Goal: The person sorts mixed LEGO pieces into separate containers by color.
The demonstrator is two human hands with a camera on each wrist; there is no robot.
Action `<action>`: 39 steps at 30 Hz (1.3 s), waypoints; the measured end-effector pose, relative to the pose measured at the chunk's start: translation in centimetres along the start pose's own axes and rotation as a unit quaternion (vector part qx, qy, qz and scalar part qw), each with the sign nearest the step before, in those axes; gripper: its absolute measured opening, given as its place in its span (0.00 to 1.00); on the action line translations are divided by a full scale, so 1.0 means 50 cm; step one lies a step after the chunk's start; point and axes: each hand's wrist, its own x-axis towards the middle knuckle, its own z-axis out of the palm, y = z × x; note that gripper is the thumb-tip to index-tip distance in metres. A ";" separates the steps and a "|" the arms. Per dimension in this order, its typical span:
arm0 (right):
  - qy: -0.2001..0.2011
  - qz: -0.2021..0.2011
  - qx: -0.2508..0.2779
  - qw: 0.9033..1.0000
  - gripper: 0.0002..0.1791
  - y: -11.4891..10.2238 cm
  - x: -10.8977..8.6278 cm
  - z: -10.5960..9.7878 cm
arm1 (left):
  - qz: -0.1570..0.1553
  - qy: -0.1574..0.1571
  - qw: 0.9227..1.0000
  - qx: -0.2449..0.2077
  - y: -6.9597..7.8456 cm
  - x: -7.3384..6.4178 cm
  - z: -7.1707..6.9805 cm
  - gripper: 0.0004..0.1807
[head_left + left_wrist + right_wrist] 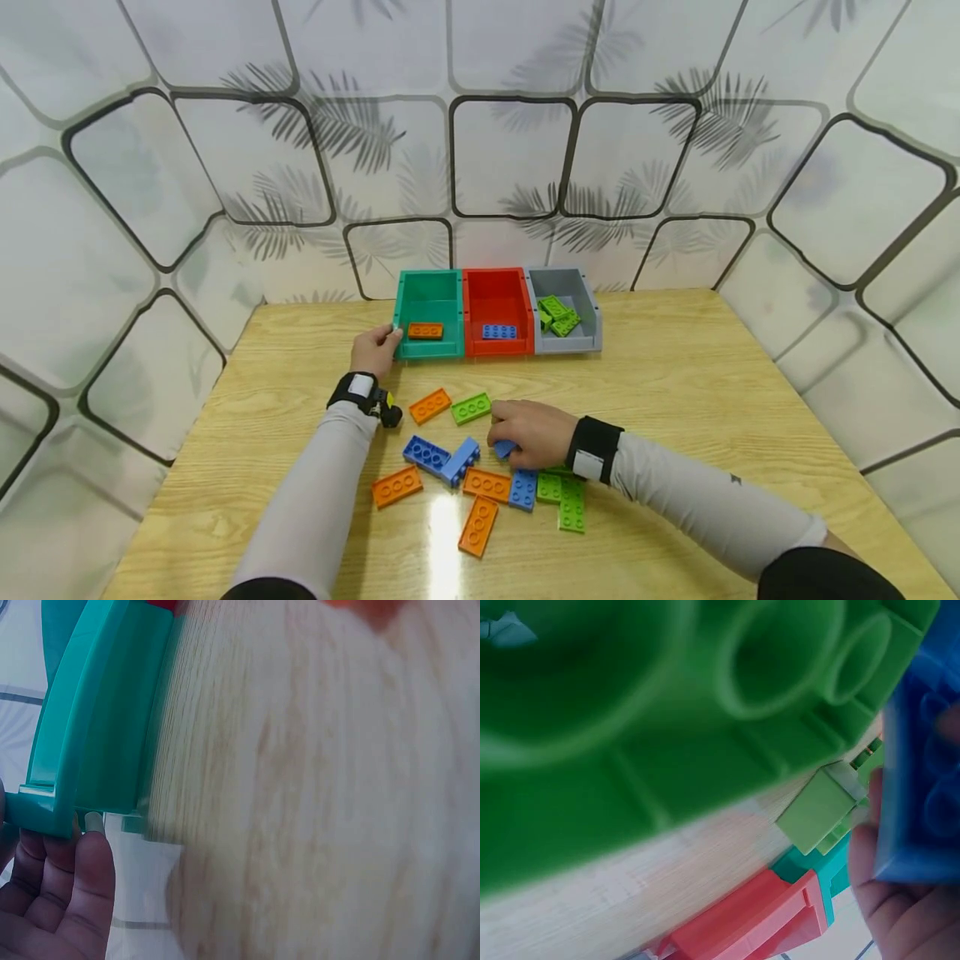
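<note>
One side of a green bin (pixel 431 287), the leftmost in a row on a wooden table (pixel 660 375), is gripped by the left hand (pixel 372 350), its thumb laid against the wall; an orange piece (pixel 425 331) is contained near the front. Nearer, an orange brick (pixel 397 487) and an upturned blue brick (pixel 423 452) are laid apart, and a sideways blue brick (pixel 461 461) is set at the latter's right end. Farther back, a second orange brick (pixel 430 406) is placed beside a lime brick (pixel 471 408). In the row behind, a red bin (pixel 495 296) is stood next to the green one, with a blue piece (pixel 498 332) contained at its front. By the right hand (pixel 536 433), a partly hidden blue brick (pixel 505 448) is pinched between fingers and thumb; its hollow underside is shown in the right wrist view, but whether it is raised off the table cannot be told. Close below, a small blue brick (pixel 522 490) is laid, with green bricks (pixel 572 507) just to its right. At the row's right end, green pieces (pixel 557 308) are heaped in a grey bin (pixel 592 333).
</note>
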 end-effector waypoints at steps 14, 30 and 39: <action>0.049 0.037 0.038 0.997 0.16 0.012 0.005 -0.039 | -0.001 0.002 1.000 -0.004 -0.018 0.017 0.000 0.26; 0.139 0.099 -0.157 0.973 0.21 0.151 0.103 -0.071 | 0.010 0.011 1.000 0.004 -0.009 0.002 0.005 0.24; 0.206 0.205 -0.154 0.944 0.23 0.220 0.167 -0.057 | 0.014 0.010 1.000 0.014 -0.011 0.009 0.002 0.24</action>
